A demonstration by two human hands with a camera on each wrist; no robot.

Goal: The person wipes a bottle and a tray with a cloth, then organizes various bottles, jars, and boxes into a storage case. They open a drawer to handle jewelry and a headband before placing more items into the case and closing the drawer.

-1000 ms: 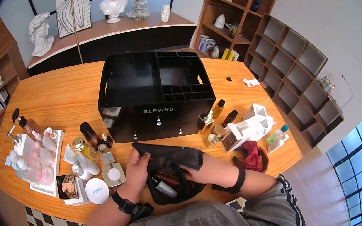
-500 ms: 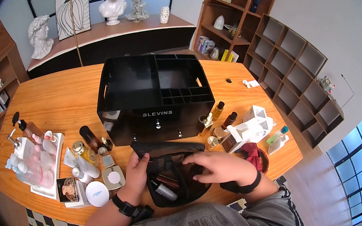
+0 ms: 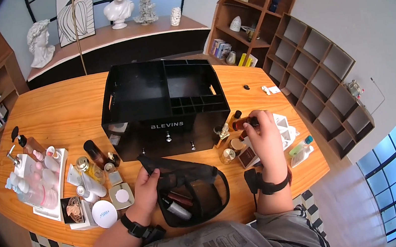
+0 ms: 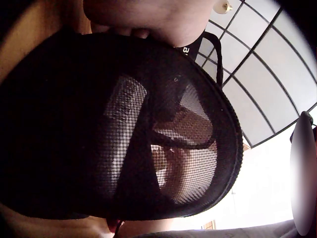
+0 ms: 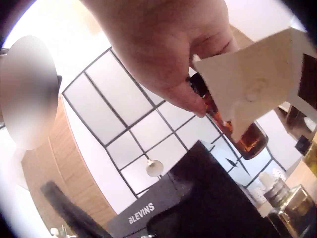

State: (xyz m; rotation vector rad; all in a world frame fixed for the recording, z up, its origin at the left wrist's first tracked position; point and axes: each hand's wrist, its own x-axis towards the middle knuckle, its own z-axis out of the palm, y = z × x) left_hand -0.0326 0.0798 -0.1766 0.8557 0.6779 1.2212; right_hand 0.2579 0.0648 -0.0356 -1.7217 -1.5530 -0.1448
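Note:
My left hand (image 3: 145, 188) grips the left edge of a black mesh cosmetic bag (image 3: 221, 203), thumb on top of its raised flap (image 3: 181, 168). Inside lie a silver-grey tube (image 3: 178, 209) and a dark red stick (image 3: 180, 198). The left wrist view has the bag's mesh (image 4: 193, 173) filling most of it. To the right, my right hand (image 3: 266, 137) pinches an amber bottle (image 5: 252, 141) by its black cap, the bottle tilted. A beige cardboard piece (image 5: 247, 82) covers part of the bottle in the right wrist view.
A black BLEVINS organizer (image 3: 167, 137) stands behind the bag. Left are a white tray (image 3: 62, 166) of pink-toned bottles, a round white jar (image 3: 104, 214) and several cosmetics. Gold-capped jars (image 3: 228, 156), a white box (image 3: 283, 130) and small bottles (image 3: 302, 152) stand on the right.
My right hand has moved from the bag out to the right and taken hold of the amber bottle. The bag's flap has dropped partly over its opening; the left hand keeps its grip.

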